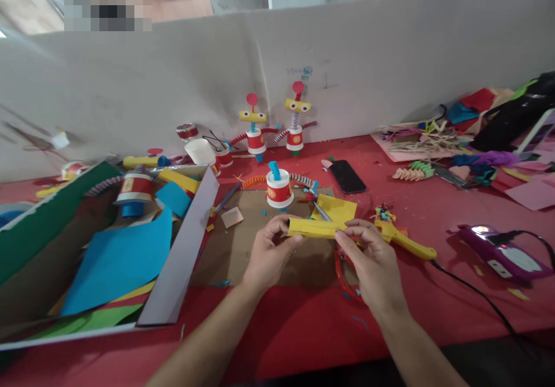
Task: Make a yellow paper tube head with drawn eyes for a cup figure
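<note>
My left hand (269, 253) and my right hand (373, 263) both pinch a rolled yellow paper tube (313, 229), one at each end, held level above a brown cardboard sheet (236, 254). Just beyond the tube stands a paper-cup figure (278, 188) with a blue spring on top and orange spring arms. A yellow paper sheet (336, 207) lies behind the tube. Under my right hand lie red-handled scissors (342, 277), partly hidden.
A yellow glue gun (405, 242) with black cord lies right of my hand; a purple device (498, 253) sits farther right. A black phone (347, 176), two finished cup robots (255, 127) by the white wall, and a box of coloured paper (117, 260) at left.
</note>
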Available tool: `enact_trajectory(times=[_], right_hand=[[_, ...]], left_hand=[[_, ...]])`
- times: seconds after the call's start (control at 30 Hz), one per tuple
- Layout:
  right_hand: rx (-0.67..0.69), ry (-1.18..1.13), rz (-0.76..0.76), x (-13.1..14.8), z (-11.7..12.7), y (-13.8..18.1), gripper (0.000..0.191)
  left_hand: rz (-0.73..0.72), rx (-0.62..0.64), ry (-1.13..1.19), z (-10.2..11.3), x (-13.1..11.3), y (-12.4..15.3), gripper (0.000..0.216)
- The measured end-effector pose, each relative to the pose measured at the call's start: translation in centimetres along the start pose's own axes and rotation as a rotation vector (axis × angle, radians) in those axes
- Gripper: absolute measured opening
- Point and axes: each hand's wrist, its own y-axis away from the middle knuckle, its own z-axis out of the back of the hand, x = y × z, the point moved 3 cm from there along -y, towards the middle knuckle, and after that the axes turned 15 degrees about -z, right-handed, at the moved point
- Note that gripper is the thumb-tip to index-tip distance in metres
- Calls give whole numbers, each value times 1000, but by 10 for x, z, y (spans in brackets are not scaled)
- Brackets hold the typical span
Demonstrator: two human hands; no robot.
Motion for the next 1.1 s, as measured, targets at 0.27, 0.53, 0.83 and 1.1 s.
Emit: enact_trajectory(times=[0.27,0.53,0.83,1.1], right_hand=[[4,29,5,1,1,-2,19],[26,-39,-87,-4,-1,-3,23],[240,-256,-221,-1,-8,-7,16],[429,-46,-140,21,-32,-26,37]], left_hand=[[17,-7,19,1,2,1,22],[-9,-3,1,2,2,0,21],[30,-47,87,3,2,0,20],[96,-104,209,7,3,-3,20]])
